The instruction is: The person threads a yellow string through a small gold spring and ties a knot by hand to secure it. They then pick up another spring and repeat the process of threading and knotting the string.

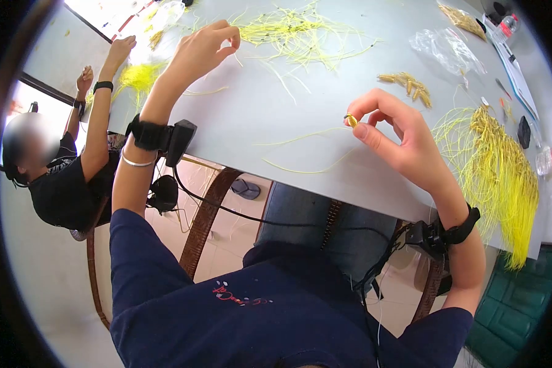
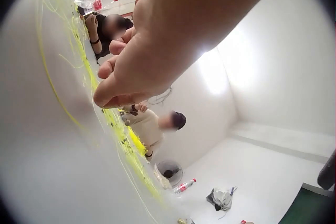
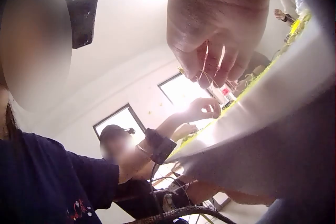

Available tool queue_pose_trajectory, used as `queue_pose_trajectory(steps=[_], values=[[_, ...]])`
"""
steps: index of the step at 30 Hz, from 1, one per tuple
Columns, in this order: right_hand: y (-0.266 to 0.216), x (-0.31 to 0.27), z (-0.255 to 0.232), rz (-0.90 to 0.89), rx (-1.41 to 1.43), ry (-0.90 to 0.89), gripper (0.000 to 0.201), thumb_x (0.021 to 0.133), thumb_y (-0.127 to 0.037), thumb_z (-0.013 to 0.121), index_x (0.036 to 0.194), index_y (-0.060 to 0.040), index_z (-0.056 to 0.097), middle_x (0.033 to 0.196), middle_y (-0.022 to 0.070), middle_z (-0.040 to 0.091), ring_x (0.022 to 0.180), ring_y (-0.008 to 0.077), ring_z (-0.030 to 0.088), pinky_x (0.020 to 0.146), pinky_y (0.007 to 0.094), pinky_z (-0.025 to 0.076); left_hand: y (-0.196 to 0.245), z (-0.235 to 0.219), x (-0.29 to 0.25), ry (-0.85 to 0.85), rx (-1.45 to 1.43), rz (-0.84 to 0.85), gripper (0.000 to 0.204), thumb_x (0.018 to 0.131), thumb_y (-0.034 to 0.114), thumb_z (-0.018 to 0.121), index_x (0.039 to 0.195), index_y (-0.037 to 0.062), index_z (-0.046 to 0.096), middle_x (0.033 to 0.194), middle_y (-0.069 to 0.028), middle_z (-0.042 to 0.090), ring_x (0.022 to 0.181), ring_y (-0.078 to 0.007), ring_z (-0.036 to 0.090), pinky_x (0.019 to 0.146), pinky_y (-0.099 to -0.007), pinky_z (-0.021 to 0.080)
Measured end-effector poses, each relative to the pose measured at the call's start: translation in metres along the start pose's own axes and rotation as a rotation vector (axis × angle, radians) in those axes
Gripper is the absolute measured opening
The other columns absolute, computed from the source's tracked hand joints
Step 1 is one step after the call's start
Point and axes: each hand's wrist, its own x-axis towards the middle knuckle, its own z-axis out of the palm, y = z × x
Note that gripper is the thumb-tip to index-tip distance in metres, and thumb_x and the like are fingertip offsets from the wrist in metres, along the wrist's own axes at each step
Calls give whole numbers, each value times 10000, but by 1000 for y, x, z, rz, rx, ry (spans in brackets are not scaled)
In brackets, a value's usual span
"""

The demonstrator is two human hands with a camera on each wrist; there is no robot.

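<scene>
In the head view my right hand [image 1: 398,138] pinches a small gold piece [image 1: 352,121] with a dark end between thumb and forefinger, close over the table's near side. Two thin yellow strands [image 1: 313,170] trail leftward from near that hand. My left hand [image 1: 205,49] is out over the left of the table, finger and thumb tips drawn together on a short pale strand [image 1: 239,61]. Just beyond it spreads a loose pile of yellow-green strands [image 1: 300,34]. In the left wrist view the left hand [image 2: 131,71] hangs low over the table, fingertips near the strands.
Several small gold pieces [image 1: 411,86] lie right of centre. A big bundle of yellow strands [image 1: 503,178] hangs over the right edge. Clear plastic bags [image 1: 444,49], a clipboard [image 1: 515,73] and a bottle [image 1: 507,27] stand beyond. Another person [image 1: 67,165] sits at the left.
</scene>
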Motion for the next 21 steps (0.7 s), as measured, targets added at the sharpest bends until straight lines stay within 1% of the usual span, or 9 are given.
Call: queue_pose_trajectory(steps=[2, 5, 6, 7, 10, 11, 14, 18, 21], values=[[-2, 1, 1, 9, 13, 16, 97, 792, -93, 599, 862, -25, 591, 864, 50, 605, 808, 140, 540, 708, 255, 409, 21, -15, -2, 93, -47, -3, 150, 782, 179, 628, 888, 117, 541, 781, -6, 609, 719, -163, 577, 657, -311, 455], [-6, 7, -1, -100, -82, 128, 95, 775, -85, 609, 859, -42, 595, 964, 54, 598, 898, 167, 534, 771, 275, 403, 63, -31, -3, 14, -246, 37, 212, 767, 177, 652, 894, 90, 507, 753, -32, 622, 704, -170, 600, 629, -293, 462], [-6, 8, -2, -171, -227, 153, 97, 767, -82, 614, 855, -47, 595, 998, 55, 592, 932, 181, 529, 801, 288, 398, 76, -33, -2, 12, -251, 38, 212, 767, 177, 652, 894, 90, 507, 753, -32, 622, 704, -170, 600, 629, -293, 462], [-6, 8, -3, -241, -373, 176, 100, 758, -79, 619, 851, -51, 596, 1032, 55, 587, 966, 195, 525, 831, 301, 393, 89, -33, -1, 14, -351, 98, 234, 758, 167, 663, 888, 82, 490, 742, -44, 624, 695, -174, 610, 612, -282, 462], [-2, 6, -5, -264, -373, 109, 119, 743, -81, 630, 853, -48, 599, 1028, 59, 599, 963, 216, 537, 852, 320, 392, 123, -35, 4, 11, -504, 274, 283, 732, 142, 690, 864, 58, 454, 736, -65, 626, 692, -183, 630, 585, -257, 465], [1, 6, -6, -258, -377, 111, 119, 743, -81, 630, 853, -48, 599, 1028, 59, 599, 963, 216, 537, 852, 320, 392, 131, -35, 7, -4, -540, 307, 290, 729, 143, 694, 869, 62, 453, 737, -60, 626, 701, -184, 633, 599, -277, 471], [10, 6, -10, -127, -219, 49, 109, 761, -86, 621, 863, -51, 606, 996, 44, 606, 923, 198, 551, 848, 326, 405, 146, -32, 17, -47, -577, 403, 276, 737, 147, 688, 882, 65, 468, 736, -44, 629, 689, -171, 624, 596, -286, 464], [15, 5, -13, 52, 31, 120, 122, 818, -112, 597, 888, -12, 599, 877, 39, 614, 809, 122, 563, 766, 271, 441, 147, -24, 29, -63, -669, 401, 255, 743, 140, 684, 892, 69, 489, 738, -30, 637, 686, -137, 617, 575, -260, 444], [15, 6, -13, 149, 191, 152, 158, 845, -134, 586, 909, 10, 587, 825, 38, 612, 761, 83, 555, 701, 223, 440, 143, -21, 35, -108, -882, 376, 209, 761, 120, 674, 905, 65, 532, 727, 5, 637, 700, -65, 604, 572, -217, 424]])
